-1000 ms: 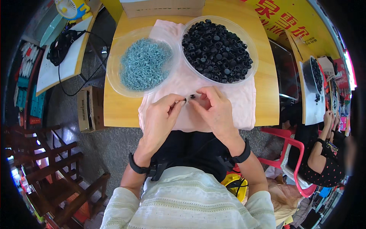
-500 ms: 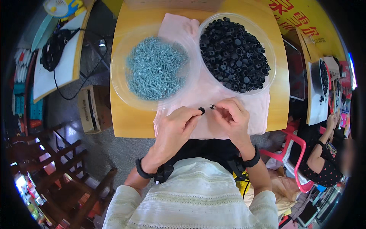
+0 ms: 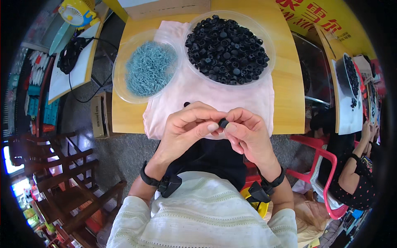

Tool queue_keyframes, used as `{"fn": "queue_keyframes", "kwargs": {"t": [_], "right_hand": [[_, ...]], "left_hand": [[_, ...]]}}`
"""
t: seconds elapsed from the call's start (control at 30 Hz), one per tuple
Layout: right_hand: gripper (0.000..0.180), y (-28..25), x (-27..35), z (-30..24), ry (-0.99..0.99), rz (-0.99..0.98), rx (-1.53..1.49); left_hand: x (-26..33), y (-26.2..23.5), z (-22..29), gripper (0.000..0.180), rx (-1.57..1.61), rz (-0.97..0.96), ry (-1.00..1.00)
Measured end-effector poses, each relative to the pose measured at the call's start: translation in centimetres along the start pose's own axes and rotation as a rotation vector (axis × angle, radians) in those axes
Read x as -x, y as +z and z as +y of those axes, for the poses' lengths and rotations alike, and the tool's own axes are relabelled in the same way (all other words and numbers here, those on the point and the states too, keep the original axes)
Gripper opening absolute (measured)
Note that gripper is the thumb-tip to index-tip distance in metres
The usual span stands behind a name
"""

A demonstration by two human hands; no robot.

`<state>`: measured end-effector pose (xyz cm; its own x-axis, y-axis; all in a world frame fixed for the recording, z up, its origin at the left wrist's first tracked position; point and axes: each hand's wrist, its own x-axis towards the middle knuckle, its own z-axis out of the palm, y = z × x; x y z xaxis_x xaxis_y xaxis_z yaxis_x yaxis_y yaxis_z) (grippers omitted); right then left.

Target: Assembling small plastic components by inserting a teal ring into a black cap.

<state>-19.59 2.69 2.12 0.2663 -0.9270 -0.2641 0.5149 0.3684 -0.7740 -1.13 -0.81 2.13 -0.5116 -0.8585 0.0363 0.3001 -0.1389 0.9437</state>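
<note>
A small black round plastic cap (image 3: 223, 122) is pinched between the fingertips of both hands, just above the near edge of the pink cloth (image 3: 254, 101). My left hand (image 3: 188, 125) grips it from the left with thumb and forefinger. From the other side my right hand (image 3: 250, 132) closes thumb and finger on it. Whether a screw sits inside the cap is hidden by the fingers. Another black piece (image 3: 187, 104) shows on the cloth behind my left hand. Farther back stand a clear bowl of silvery screws (image 3: 151, 69) and a larger clear bowl of black caps (image 3: 227, 51).
The bowls and cloth rest on a wooden table (image 3: 289, 111), with a cardboard box (image 3: 165, 8) at its far edge. A side table (image 3: 74, 68) with black cables stands left. On the right, a person in dotted dark clothing (image 3: 351, 184) sits near a red chair (image 3: 320, 169).
My hands have come together, where before they were apart, each pinching a small dark piece. The whole view has shifted, and the box at the far edge shows more.
</note>
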Motion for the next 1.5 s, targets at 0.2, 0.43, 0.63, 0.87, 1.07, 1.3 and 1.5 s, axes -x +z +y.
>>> {"fn": "queue_keyframes", "kwargs": {"t": [0.2, 0.43, 0.63, 0.87, 1.07, 1.3, 1.5], "right_hand": [[0.018, -0.3, 1.2, -0.3, 0.127, -0.067, -0.151], [0.020, 1.2, 1.8, -0.6, -0.480, 0.138, 0.590], [0.022, 1.2, 1.6, -1.6, -0.800, 0.062, 1.022], [0.022, 0.4, 1.2, -2.1, -0.721, 0.043, 1.071], [0.020, -0.2, 0.5, -1.6, -0.620, 0.183, 0.924], [0.020, -0.6, 0.1, -1.5, -0.715, 0.209, 1.070], [0.024, -0.6, -0.4, -1.6, -0.730, 0.182, 1.075]], "left_hand": [[0.9, 1.3, -0.8, 0.019, 0.048, 0.011, 0.006], [1.5, 1.3, -0.6, 0.017, 0.057, 0.057, 0.031], [1.3, 0.9, -0.4, 0.018, 0.110, 0.033, -0.041], [0.2, 0.1, -0.2, 0.024, 0.117, -0.030, -0.214], [-0.9, 0.9, -1.4, 0.027, 0.145, 0.072, -0.170], [-1.8, 0.6, -2.1, 0.018, 0.255, 0.011, -0.265], [-2.1, 0.0, -2.2, 0.017, 0.282, 0.004, -0.286]]}}
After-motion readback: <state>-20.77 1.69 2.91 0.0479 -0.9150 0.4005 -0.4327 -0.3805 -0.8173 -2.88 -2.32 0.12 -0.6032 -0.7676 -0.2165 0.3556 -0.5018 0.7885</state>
